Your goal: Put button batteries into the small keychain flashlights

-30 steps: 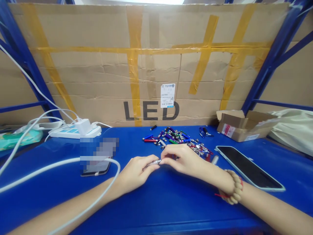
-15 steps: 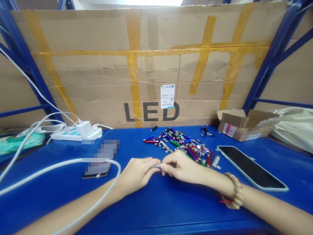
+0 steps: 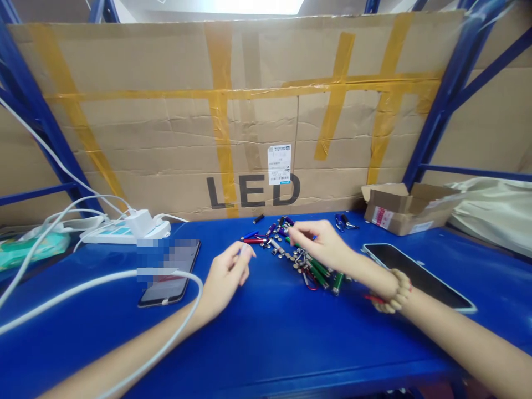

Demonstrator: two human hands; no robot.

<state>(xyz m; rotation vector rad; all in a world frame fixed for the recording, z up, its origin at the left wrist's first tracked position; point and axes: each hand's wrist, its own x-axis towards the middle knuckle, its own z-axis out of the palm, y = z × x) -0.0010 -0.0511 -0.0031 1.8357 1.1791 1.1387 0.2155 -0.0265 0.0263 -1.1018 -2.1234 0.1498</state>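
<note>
A heap of small keychain flashlights in blue, green, red and silver, with loose metal parts, lies on the blue table in front of the "LED" cardboard. My right hand, with a bead bracelet on the wrist, reaches over the far side of the heap; thumb and forefinger are bent together at its top, and what they pinch is hidden. My left hand hovers to the left of the heap with its fingertips drawn together around something small that I cannot make out.
A dark phone lies left of my left hand with a white cable arcing past it. A power strip sits at the back left. A second phone lies on the right, with an open carton behind it.
My hands, joined on one small silver flashlight before, have separated. The right hand has moved up and back onto the heap. The left hand has lifted slightly to the left. The camera has shifted right.
</note>
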